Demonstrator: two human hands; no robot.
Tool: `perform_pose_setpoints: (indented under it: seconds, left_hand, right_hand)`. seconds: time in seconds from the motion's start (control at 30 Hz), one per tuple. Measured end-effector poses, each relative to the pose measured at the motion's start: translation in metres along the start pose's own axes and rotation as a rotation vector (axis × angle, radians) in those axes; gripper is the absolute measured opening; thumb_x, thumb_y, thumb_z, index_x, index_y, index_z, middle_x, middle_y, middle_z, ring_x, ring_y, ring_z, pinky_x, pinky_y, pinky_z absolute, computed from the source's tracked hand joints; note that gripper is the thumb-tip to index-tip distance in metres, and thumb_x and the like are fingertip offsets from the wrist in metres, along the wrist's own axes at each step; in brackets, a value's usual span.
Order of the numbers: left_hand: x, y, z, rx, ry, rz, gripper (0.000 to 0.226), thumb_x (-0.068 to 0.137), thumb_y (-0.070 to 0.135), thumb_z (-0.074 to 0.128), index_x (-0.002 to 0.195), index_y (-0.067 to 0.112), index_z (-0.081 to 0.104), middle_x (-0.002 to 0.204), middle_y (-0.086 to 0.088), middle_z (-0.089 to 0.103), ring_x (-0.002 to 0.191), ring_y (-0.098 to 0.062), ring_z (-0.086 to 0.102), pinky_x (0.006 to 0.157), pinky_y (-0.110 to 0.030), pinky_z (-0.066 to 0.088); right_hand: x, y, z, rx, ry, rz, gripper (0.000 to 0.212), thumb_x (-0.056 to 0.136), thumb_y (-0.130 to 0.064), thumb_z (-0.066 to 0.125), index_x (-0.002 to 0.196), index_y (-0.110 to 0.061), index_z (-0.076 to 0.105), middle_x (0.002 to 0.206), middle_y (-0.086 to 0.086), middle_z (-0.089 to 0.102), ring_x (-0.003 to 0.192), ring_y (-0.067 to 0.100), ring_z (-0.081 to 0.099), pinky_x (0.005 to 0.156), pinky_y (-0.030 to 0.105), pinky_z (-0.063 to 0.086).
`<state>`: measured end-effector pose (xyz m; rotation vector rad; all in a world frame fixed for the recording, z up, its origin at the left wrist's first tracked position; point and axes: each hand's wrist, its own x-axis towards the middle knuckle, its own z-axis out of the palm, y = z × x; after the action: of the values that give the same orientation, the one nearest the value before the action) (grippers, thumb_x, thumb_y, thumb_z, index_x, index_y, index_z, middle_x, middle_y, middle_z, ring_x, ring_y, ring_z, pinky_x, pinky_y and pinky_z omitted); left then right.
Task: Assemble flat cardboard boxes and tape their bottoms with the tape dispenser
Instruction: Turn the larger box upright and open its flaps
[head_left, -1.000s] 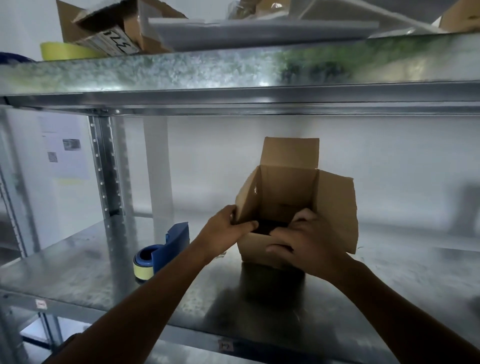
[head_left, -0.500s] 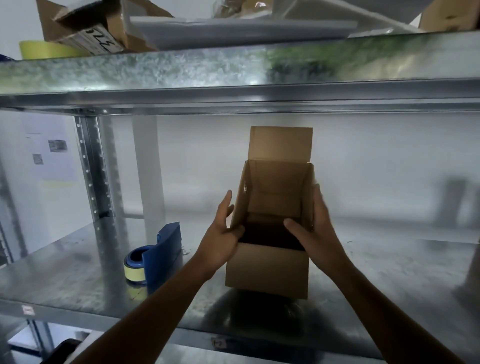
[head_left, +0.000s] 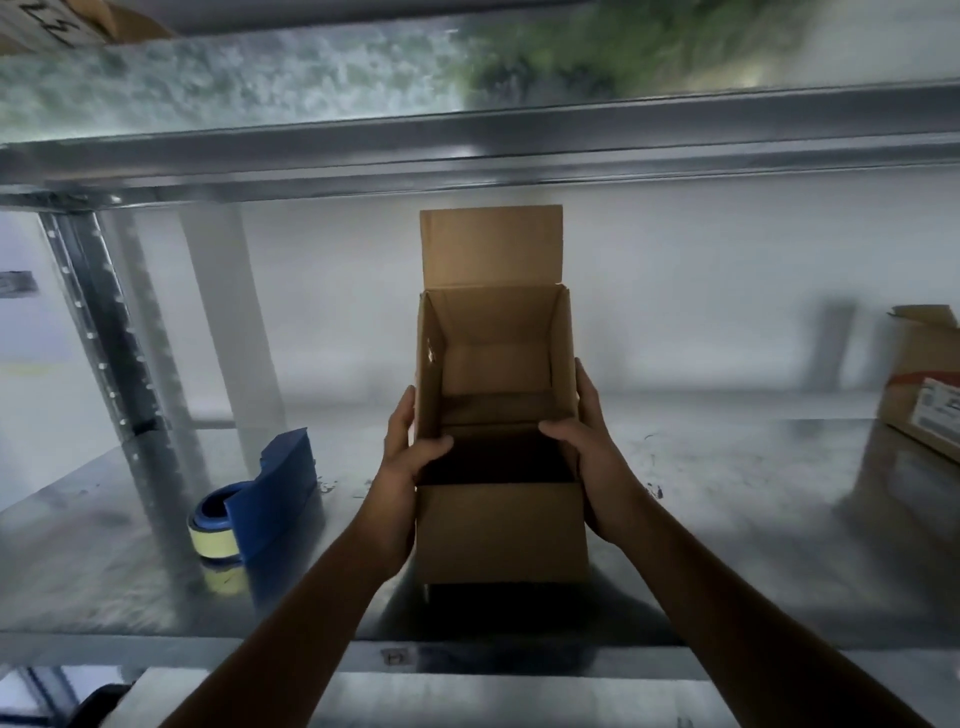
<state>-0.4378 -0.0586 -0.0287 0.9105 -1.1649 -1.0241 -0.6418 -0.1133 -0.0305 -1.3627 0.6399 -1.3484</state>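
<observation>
A brown cardboard box (head_left: 501, 530) stands squared up on the metal shelf (head_left: 727, 519), its open side toward me and its far flap raised. My left hand (head_left: 405, 467) grips the box's left wall, thumb hooked over the rim into the opening. My right hand (head_left: 592, 457) grips the right wall the same way, thumb inside. The side flaps lie folded in against the walls. A blue tape dispenser (head_left: 260, 493) with a yellowish tape roll sits on the shelf, left of the box and apart from my hands.
A perforated shelf upright (head_left: 111, 374) rises at the left, behind the dispenser. The upper shelf (head_left: 467, 145) hangs low overhead. Another cardboard box (head_left: 922, 379) with a printed label stands at the right edge. Bare metal lies between the two boxes.
The side flaps, spread outward before, are folded in. Both hands moved from the box's front rim to its side walls. The view has moved closer.
</observation>
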Motion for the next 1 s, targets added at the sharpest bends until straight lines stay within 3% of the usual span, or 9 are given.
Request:
perform_pose_setpoints:
  seconds: [0.07,0.23,0.37,0.43,0.53,0.6,0.7,0.83,1.0]
  left_hand:
    - [-0.011,0.006,-0.003,0.011,-0.013,0.037,0.085,0.077,0.036,0.067,0.153,0.047,0.032,0.151,0.006,0.049,0.132,-0.025,0.053,0.106,-0.051,0.05]
    - [-0.04,0.028,-0.014,0.01,-0.078,0.049,0.084,0.08,0.044,0.066,0.153,0.055,0.025,0.154,0.011,0.042,0.137,-0.022,0.047,0.111,-0.045,0.044]
    - [-0.079,0.042,-0.022,-0.001,-0.055,0.032,0.094,0.064,0.075,0.077,0.146,0.061,0.034,0.156,0.014,0.043,0.141,-0.022,0.044,0.119,-0.057,0.032]
    - [-0.102,0.047,-0.024,-0.01,-0.087,0.014,0.1,0.06,0.083,0.075,0.148,0.054,0.036,0.157,0.011,0.044,0.141,-0.024,0.046,0.117,-0.06,0.034]
    - [-0.136,0.051,-0.025,-0.033,-0.091,-0.05,0.111,0.058,0.088,0.071,0.152,0.042,0.036,0.153,-0.002,0.049,0.127,-0.029,0.059,0.1,-0.05,0.055]
    - [-0.157,0.052,-0.024,-0.06,-0.134,-0.066,0.107,0.059,0.089,0.069,0.152,0.046,0.037,0.154,-0.001,0.05,0.132,-0.034,0.056,0.106,-0.059,0.048]
    - [-0.187,0.056,-0.02,-0.092,-0.188,-0.057,0.103,0.066,0.087,0.065,0.154,0.043,0.034,0.157,-0.002,0.046,0.14,-0.037,0.048,0.113,-0.065,0.036]
    - [-0.212,0.062,-0.003,-0.102,-0.192,-0.056,0.101,0.076,0.08,0.052,0.159,0.028,0.026,0.159,-0.014,0.04,0.14,-0.045,0.044,0.112,-0.071,0.034]
    - [-0.228,0.072,0.032,-0.183,-0.23,-0.087,0.08,0.09,0.074,0.047,0.152,0.023,0.041,0.143,-0.015,0.059,0.122,-0.038,0.064,0.09,-0.053,0.057]
  right_hand:
    - [-0.011,-0.005,0.0,-0.017,0.005,0.001,0.084,0.082,-0.017,0.065,0.152,-0.049,0.03,0.136,-0.01,0.062,0.119,0.018,0.065,0.091,0.034,0.057]
    - [-0.04,-0.039,0.003,-0.033,0.017,-0.044,0.077,0.087,-0.015,0.064,0.148,-0.05,0.033,0.14,-0.008,0.06,0.119,0.017,0.065,0.083,0.026,0.057]
    - [-0.079,-0.068,0.018,-0.085,0.038,-0.026,0.077,0.083,-0.034,0.067,0.148,-0.055,0.033,0.145,-0.012,0.054,0.125,0.016,0.059,0.081,0.025,0.058]
    - [-0.101,-0.077,0.025,-0.113,0.067,0.0,0.076,0.085,-0.039,0.066,0.15,-0.055,0.03,0.146,-0.014,0.052,0.127,0.015,0.058,0.081,0.026,0.057]
    - [-0.137,-0.088,0.037,-0.157,0.069,0.06,0.068,0.096,-0.039,0.063,0.151,-0.056,0.027,0.144,-0.016,0.052,0.121,0.01,0.06,0.078,0.027,0.058]
    - [-0.161,-0.094,0.043,-0.188,0.091,0.079,0.069,0.096,-0.044,0.062,0.152,-0.056,0.024,0.148,-0.017,0.048,0.124,0.01,0.057,0.083,0.032,0.06]
    - [-0.195,-0.108,0.047,-0.208,0.119,0.083,0.073,0.096,-0.045,0.063,0.155,-0.051,0.022,0.157,-0.014,0.039,0.139,0.017,0.045,0.112,0.05,0.043]
    - [-0.229,-0.135,0.043,-0.223,0.181,0.06,0.07,0.094,-0.042,0.066,0.154,-0.049,0.029,0.15,-0.016,0.048,0.133,0.012,0.051,0.113,0.051,0.043]
    - [-0.252,-0.161,0.023,-0.231,0.207,0.099,0.073,0.09,-0.049,0.07,0.151,-0.052,0.031,0.146,-0.014,0.052,0.129,0.017,0.055,0.108,0.056,0.046]
